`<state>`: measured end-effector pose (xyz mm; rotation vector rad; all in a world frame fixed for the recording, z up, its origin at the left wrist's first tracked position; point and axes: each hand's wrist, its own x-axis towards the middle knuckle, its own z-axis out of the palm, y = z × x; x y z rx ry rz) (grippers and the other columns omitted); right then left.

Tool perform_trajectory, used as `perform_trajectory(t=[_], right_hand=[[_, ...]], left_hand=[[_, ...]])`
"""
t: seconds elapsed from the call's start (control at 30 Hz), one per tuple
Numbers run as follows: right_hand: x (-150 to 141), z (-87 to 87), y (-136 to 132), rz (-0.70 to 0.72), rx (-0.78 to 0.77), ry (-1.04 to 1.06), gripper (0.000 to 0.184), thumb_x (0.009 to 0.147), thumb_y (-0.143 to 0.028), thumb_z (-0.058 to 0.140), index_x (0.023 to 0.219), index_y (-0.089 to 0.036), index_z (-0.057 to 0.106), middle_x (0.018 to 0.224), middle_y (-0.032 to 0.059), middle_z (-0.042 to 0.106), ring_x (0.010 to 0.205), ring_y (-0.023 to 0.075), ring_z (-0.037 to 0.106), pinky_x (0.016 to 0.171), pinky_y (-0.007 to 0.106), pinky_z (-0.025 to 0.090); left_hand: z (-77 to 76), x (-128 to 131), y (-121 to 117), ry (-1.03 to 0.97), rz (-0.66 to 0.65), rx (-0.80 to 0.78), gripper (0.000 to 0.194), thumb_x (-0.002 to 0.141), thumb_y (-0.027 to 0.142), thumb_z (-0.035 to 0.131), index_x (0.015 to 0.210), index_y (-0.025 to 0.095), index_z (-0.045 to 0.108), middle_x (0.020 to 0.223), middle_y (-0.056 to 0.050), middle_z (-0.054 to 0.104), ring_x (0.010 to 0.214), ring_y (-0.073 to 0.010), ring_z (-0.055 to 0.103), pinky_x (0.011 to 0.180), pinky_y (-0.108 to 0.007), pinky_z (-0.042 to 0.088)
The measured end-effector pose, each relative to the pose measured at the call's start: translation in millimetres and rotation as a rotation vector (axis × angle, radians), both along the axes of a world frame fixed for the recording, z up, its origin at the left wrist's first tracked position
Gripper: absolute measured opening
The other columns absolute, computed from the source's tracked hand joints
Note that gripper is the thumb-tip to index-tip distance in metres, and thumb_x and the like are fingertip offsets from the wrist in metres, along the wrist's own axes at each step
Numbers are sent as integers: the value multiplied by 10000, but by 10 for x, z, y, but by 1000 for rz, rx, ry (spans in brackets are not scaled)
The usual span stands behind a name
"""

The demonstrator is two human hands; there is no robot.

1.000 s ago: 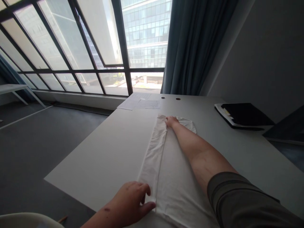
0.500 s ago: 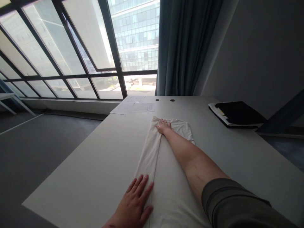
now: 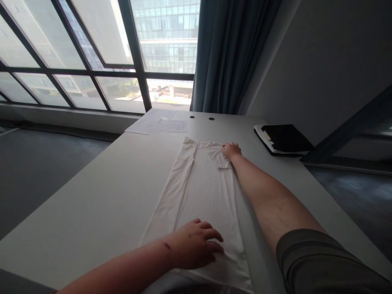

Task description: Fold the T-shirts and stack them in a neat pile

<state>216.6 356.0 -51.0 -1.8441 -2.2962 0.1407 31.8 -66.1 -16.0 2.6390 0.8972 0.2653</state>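
A white T-shirt lies lengthwise on the white table, its neckline at the far end. Its left side is folded inward as a long strip, and a short sleeve is turned in at the far right. At that far right shoulder, my right hand has its fingers bent over the cloth's edge, gripping it. My left hand is over the near part of the shirt, fingers loosely bent and apart, holding nothing. Whether its fingertips touch the cloth I cannot tell. My left forearm covers part of the near left edge.
Printed paper sheets lie at the table's far left corner. A black folder with papers under it rests at the right. Two round cable holes are near the far edge. Beyond stand a blue curtain and large windows.
My right hand has moved from the folded left strip to the far right shoulder, and the sleeve there is now turned in. My left hand has moved rightward across the shirt. The view has shifted.
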Motion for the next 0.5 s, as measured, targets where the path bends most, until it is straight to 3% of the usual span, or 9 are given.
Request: perform_trajectory(t=[0.1, 0.2, 0.27, 0.37, 0.43, 0.5], right_hand=[[304, -110, -78, 40, -40, -16, 495, 1026, -389, 430, 1444, -259, 659, 1479, 86, 634, 1373, 266, 534, 1180, 405, 385], [399, -223, -115, 93, -71, -6, 522, 1039, -378, 412, 1528, -303, 578, 1578, -1, 551, 1444, 220, 489, 1228, 326, 314], [395, -259, -101, 86, -94, 10, 549, 1042, -366, 393, 1567, -288, 531, 1602, -1, 518, 1480, 238, 456, 1244, 342, 297], [346, -253, -56, 49, -118, 45, 567, 1036, -357, 379, 1581, -269, 512, 1566, 29, 560, 1477, 263, 469, 1226, 374, 337], [303, -222, -32, 27, -120, 74, 557, 1034, -356, 372, 1554, -268, 549, 1522, 43, 606, 1442, 263, 515, 1192, 367, 381], [255, -175, -16, 11, -113, 101, 549, 1033, -350, 361, 1519, -247, 592, 1489, 59, 635, 1406, 257, 556, 1156, 341, 415]], left_hand=[[-22, 399, 172, -7, -158, 41, 375, 970, 415, 685, 1332, 317, 660, 1492, 21, 618, 1275, -220, 582, 980, -378, 465], [-32, 681, 226, 26, -238, 70, 445, 950, 423, 722, 1378, 342, 631, 1442, 25, 651, 1186, -220, 620, 913, -362, 468], [-19, 803, 221, 70, -250, 90, 398, 946, 404, 721, 1333, 335, 659, 1274, 7, 721, 1064, -222, 644, 836, -360, 467], [27, 892, 198, 120, -261, 103, 176, 931, 333, 710, 1099, 287, 735, 1004, -13, 736, 937, -228, 628, 738, -376, 450], [74, 887, 184, 121, -260, 84, 84, 871, 291, 753, 946, 267, 724, 976, -16, 719, 938, -231, 610, 729, -388, 446], [134, 832, 165, 94, -244, 64, 116, 820, 268, 790, 886, 259, 696, 1053, -7, 714, 984, -228, 594, 762, -393, 449]])
